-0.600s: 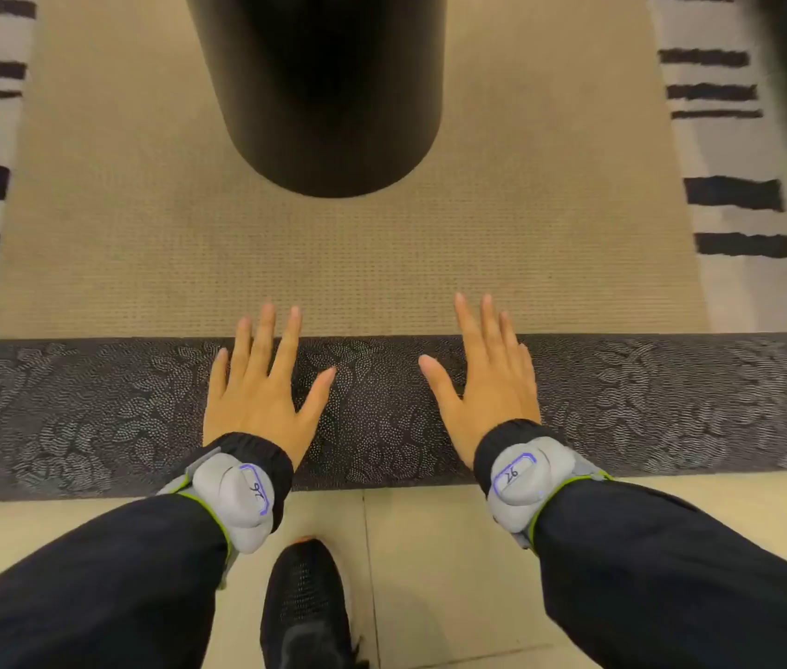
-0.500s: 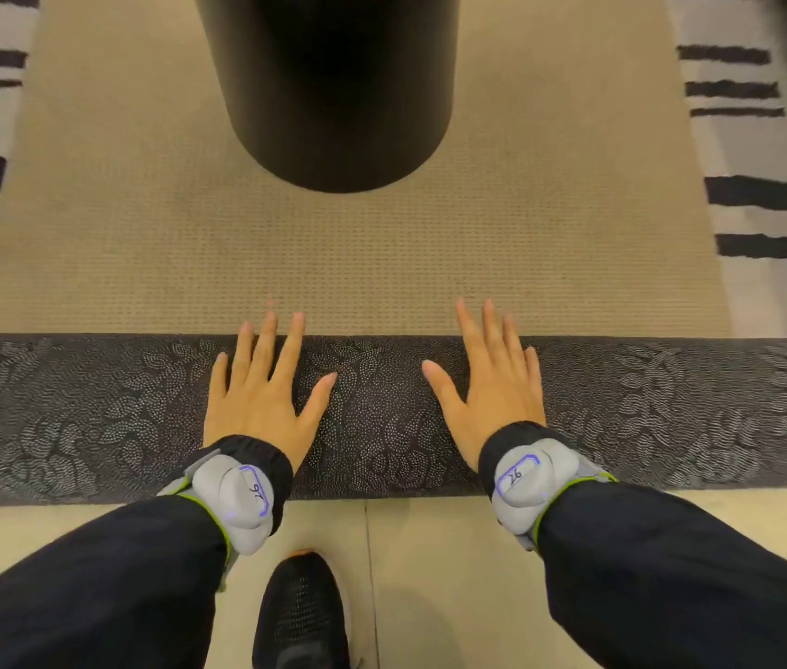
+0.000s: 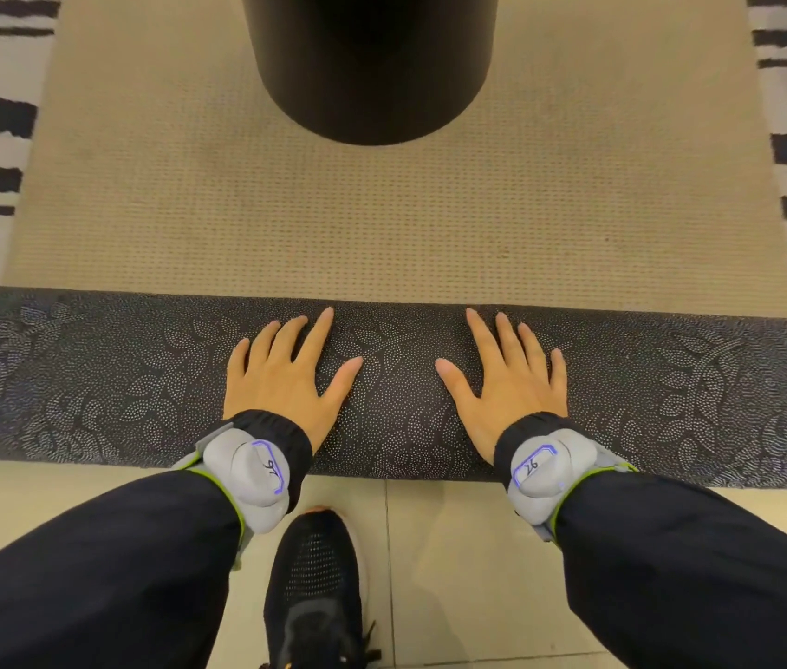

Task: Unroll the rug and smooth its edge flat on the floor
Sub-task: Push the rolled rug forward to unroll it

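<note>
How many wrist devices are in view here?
2. One grey device on the left wrist, behind the left hand; one on the right wrist, behind the right hand. Both hands rest on the rug.

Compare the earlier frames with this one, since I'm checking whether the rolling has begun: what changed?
Very little. Both hands rest flat, fingers spread, on the dark patterned rug roll, left hand and right hand, as before; neither has gripped or released anything. The view shifted slightly, so the roll and the black cylinder sit a touch differently in frame. The beige mat looks unchanged.
</note>
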Tool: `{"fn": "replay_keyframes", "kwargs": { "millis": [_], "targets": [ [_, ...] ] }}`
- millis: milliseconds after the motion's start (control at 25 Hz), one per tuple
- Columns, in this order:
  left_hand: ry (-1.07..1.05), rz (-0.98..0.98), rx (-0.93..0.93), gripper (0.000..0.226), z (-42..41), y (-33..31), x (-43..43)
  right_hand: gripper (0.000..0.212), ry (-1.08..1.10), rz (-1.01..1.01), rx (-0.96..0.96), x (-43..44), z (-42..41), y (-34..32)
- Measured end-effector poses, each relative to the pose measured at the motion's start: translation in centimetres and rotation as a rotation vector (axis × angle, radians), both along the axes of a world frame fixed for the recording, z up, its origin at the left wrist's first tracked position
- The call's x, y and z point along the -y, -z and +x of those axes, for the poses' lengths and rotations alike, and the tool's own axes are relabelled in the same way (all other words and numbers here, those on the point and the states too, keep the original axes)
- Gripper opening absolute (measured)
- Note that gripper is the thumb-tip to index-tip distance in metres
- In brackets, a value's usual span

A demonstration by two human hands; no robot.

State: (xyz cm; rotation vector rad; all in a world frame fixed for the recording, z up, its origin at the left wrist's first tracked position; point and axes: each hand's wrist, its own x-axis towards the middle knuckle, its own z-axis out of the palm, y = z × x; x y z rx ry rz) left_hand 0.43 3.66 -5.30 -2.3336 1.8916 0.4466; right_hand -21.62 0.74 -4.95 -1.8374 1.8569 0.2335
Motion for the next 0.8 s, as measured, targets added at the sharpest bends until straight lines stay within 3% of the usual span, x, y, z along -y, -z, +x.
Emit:
{"fn": "replay_keyframes", "kwargs": {
  "millis": [240,400,560,680,800],
  "targets": [
    [-0.02,0.118,-0.065,0.08,-1.1,-1.3,-6.0,0.065,0.036,0.001,0.021,-6.2,-0.5,-0.4],
    [-0.069,0.205,-0.127,0.069,-1.4,-2.8,-10.4,0.066,-0.008,0.037,0.028,-10.5,-1.9,-1.6],
    [-0.099,0.331,-0.117,0.07,-2.2,-2.6,-13.2,0.072,-0.035,0.079,0.015,-12.8,-2.4,-2.5],
    [-0.169,0.307,-0.073,0.074,-2.9,-1.1,-14.8,0.075,-0.04,0.103,0.002,-14.1,-3.2,-0.9],
    [-0.142,0.279,0.023,0.074,-3.0,0.4,-16.4,0.076,-0.077,0.051,-0.134,-15.3,-3.1,1.1]
  ]
}}
